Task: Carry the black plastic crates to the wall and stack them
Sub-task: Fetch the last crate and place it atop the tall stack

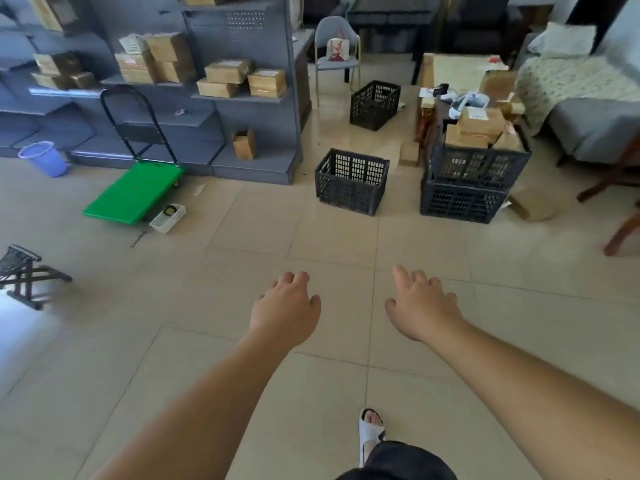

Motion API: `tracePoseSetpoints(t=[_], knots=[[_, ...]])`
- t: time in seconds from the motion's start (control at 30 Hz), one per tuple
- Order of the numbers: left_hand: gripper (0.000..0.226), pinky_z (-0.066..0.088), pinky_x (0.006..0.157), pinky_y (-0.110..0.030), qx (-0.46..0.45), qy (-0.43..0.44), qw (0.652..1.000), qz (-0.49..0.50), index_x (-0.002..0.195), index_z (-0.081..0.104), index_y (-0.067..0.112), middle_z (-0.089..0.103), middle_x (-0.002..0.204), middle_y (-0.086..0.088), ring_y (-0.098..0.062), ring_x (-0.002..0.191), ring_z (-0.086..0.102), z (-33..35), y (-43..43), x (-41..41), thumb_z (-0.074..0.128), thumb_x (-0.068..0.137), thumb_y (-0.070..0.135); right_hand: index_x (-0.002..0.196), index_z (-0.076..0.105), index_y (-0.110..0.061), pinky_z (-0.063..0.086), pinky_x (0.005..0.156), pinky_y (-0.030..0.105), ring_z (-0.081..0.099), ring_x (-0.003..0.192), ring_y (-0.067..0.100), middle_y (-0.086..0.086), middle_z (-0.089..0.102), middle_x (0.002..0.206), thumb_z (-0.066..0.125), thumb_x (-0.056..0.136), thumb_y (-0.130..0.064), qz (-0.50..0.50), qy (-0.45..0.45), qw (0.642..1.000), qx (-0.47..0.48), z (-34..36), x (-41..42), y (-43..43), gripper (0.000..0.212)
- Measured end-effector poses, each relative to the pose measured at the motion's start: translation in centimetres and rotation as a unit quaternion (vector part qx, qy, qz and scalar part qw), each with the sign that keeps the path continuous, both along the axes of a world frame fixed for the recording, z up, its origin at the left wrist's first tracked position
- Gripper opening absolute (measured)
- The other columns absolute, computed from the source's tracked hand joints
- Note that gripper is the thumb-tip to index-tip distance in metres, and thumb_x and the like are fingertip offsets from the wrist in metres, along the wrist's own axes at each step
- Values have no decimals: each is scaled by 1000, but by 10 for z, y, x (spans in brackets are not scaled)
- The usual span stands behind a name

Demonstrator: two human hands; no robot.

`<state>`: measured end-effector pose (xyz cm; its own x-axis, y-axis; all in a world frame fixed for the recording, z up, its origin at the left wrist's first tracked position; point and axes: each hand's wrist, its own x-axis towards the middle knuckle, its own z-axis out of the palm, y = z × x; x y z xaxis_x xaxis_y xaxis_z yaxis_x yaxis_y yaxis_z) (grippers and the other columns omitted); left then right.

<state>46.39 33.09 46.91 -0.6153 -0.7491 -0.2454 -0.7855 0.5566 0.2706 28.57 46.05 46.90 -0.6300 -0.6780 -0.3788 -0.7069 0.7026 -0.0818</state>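
Observation:
An empty black plastic crate (350,181) stands on the tiled floor ahead of me. A second empty black crate (374,105) sits farther back near a chair. To the right, two black crates are stacked (467,185); the upper one holds cardboard boxes. My left hand (285,310) and my right hand (420,304) reach forward over the floor, well short of the nearest crate. Both hold nothing, with fingers relaxed and slightly spread.
Grey shelving (207,98) with cardboard boxes fills the left. A green platform trolley (135,194), a white basket (167,218) and a purple bin (46,157) lie before it. A folding stool (24,271) is at far left, a bed (581,98) and wooden chair legs (620,216) at right.

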Motion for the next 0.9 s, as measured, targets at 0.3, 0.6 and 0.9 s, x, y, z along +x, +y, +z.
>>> tracePoseSetpoints(t=[0.3,0.6,0.9], knots=[[47,45,102,-46,-10,-21,999,-25,146,42,22,48,146,-2,-27,131,49,-4,-121,-138,38,105,43,156,14,-30,39,98,50,40,131,33,8,38,150,35,102,-43,-53,-33,997,-45,-14,-128,-112,60],[46,45,101,-44,-4,19,1000,17,146,43,24,50,144,1,-26,130,51,-5,-250,-237,40,104,42,150,21,-26,39,90,49,44,122,32,9,45,141,35,102,-40,15,34,998,-57,-1,-235,-259,52],[48,44,103,-45,24,18,1000,-1,148,42,24,48,146,-1,-28,131,50,-33,-435,-307,41,103,42,152,24,-25,39,99,54,42,126,32,8,44,146,37,101,-35,20,91,995,-21,-22,-306,-427,53]])
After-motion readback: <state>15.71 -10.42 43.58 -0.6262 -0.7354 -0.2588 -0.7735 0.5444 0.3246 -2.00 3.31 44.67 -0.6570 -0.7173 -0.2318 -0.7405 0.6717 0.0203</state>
